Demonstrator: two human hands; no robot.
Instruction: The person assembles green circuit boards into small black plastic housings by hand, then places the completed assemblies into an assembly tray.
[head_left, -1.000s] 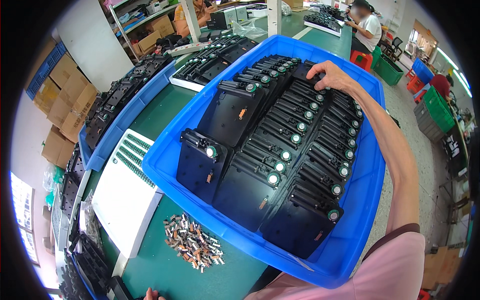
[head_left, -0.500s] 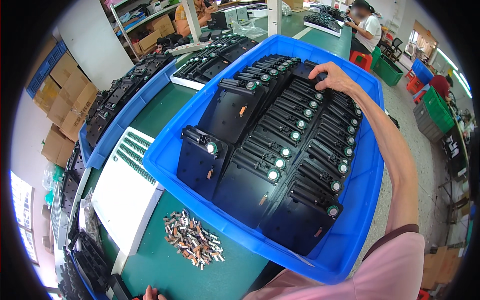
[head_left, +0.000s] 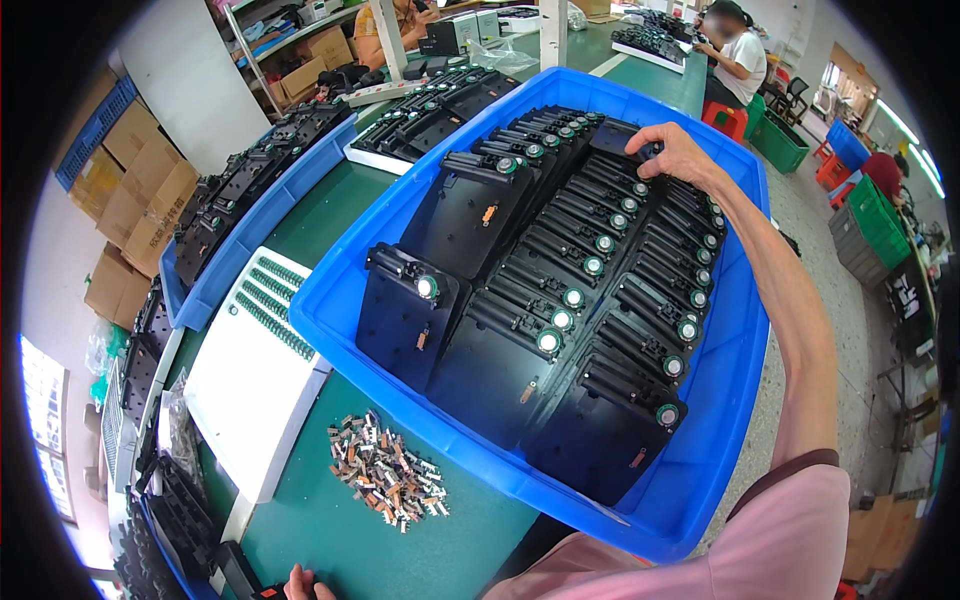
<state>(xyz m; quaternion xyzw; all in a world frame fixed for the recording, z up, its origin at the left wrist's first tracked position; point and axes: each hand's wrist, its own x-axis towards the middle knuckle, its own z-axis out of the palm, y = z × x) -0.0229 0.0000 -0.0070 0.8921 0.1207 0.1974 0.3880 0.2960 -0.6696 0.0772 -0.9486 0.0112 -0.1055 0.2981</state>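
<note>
My right hand [head_left: 680,160] reaches over the far end of a large blue bin [head_left: 400,425], thumb and fingers closed on a black plastic panel [head_left: 612,140] in the back row. Overlapping rows of similar black panels fill the bin, each with a ribbed tube-like part and a round silvery disc on a green ring. Several show a small copper-coloured piece. Only some fingertips of my left hand [head_left: 306,584] show at the lower edge, slightly apart over the green table, with nothing seen in them. A black object with an orange spot [head_left: 240,572] lies beside them.
A pile of small brown and white switch-like parts [head_left: 388,470] lies on the green table [head_left: 400,565]. Left of the bin is a white foam board [head_left: 245,390] with rows of green parts. More black panels fill a blue tray [head_left: 255,235]. Two people sit farther off.
The view has shifted very slightly. My right hand stays at the same back-row panel, and my left fingertips remain at the lower edge.
</note>
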